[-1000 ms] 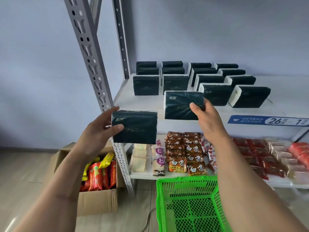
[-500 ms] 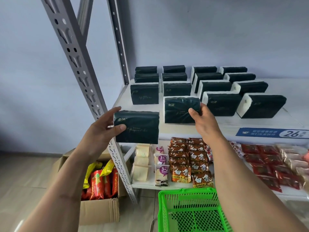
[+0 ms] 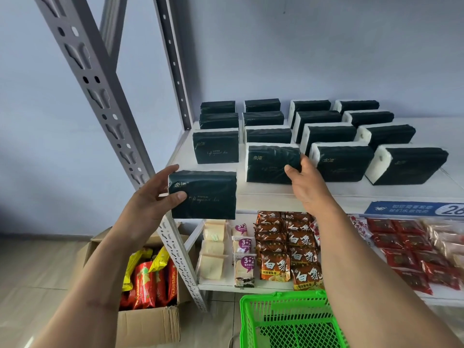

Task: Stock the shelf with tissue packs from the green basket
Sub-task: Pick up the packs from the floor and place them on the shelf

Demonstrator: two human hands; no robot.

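Observation:
My left hand (image 3: 153,197) holds a dark green tissue pack (image 3: 203,194) upright in the air, just in front of the white shelf's (image 3: 276,194) left front edge. My right hand (image 3: 306,182) grips the right end of a second tissue pack (image 3: 271,163), which stands on the shelf at the front of the second row. Several more dark packs (image 3: 341,162) stand in four rows behind and beside it. The green basket (image 3: 288,320) sits below at the bottom edge, its inside partly hidden by my right forearm.
A grey perforated upright (image 3: 100,96) slants past my left hand. The lower shelf (image 3: 221,285) carries noodle packets (image 3: 288,242) and red snack packs (image 3: 414,252). A cardboard box (image 3: 148,322) of snacks stands on the floor at left. A blue price label (image 3: 411,208) marks the shelf edge.
My right hand has moved its pack forward and set it down on the shelf in the second row. The pack in my left hand has stayed nearly still. The camera has tilted up slightly.

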